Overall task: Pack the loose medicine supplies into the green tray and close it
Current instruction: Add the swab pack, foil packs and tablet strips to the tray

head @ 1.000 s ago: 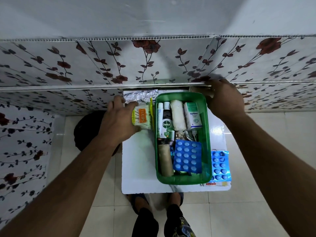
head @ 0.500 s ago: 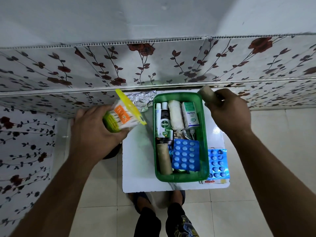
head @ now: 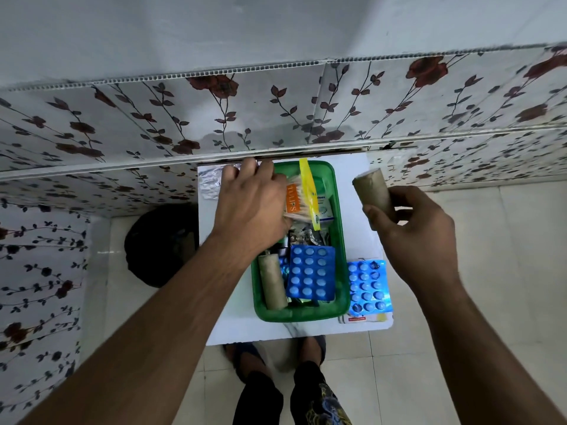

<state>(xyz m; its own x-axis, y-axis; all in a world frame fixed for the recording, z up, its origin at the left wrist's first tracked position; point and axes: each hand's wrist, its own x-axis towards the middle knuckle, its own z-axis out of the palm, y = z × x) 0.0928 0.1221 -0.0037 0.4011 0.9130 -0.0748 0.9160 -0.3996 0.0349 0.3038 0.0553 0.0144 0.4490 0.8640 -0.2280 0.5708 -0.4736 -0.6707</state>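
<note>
Left hand over far end of green tray, fingers closed on swab pack. Right hand right of tray, above worktop, fingers gripping roll. Blister sheet just beside tray.

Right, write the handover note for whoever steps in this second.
Left hand: over the far end of the green tray, grip shut on the cotton swab pack, setting it in.
Right hand: held above the table to the tray's right, grip shut on a brown roll.
Done: second brown roll and blue blister pack in the tray.
Left: place both held items, pack the blue blister strip and foil strip from the table, close the tray.
</note>
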